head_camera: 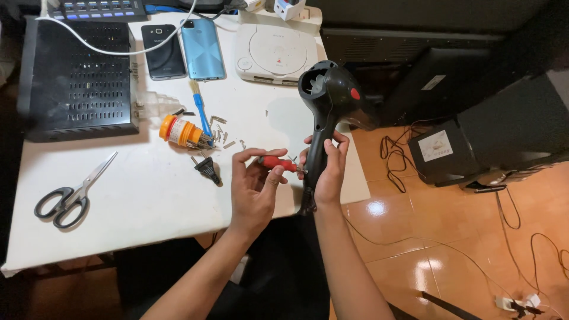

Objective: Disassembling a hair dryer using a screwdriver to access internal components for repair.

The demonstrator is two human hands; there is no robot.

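A head-worn camera looked down at a white table [148, 201] whose right edge ended just beside the person's hands, with orange tiled floor [450, 237] beyond it.

The right hand [328, 172] was clenched around the handle of a black hair dryer [329, 104], holding it upright at the table's right edge, its body tilted out over the floor. The dryer's rear end was open, and a red button showed on its side. The left hand [253, 189] gripped a small red-handled screwdriver [278, 163] between fingers and thumb, its tip pointing right and touching the dryer's handle.

Left of the hands, a black plug [207, 169] lay on the table, near an orange and white tube of screwdriver bits [181, 131], a blue-handled tool [201, 112] and scattered loose bits [219, 133]. Black-handled scissors [68, 195] lay well apart near the left edge, with bare tabletop between them and the hands.

Along the far edge sat a black vented box [74, 77], a white cable [118, 50], a black phone [163, 52], a blue phone [203, 48] and a white disc console [275, 50].

On the floor to the right stood a black box with a white label [456, 151], with thin wires [403, 160] trailing across the tiles. The near edge of the table in front of the person carried nothing.
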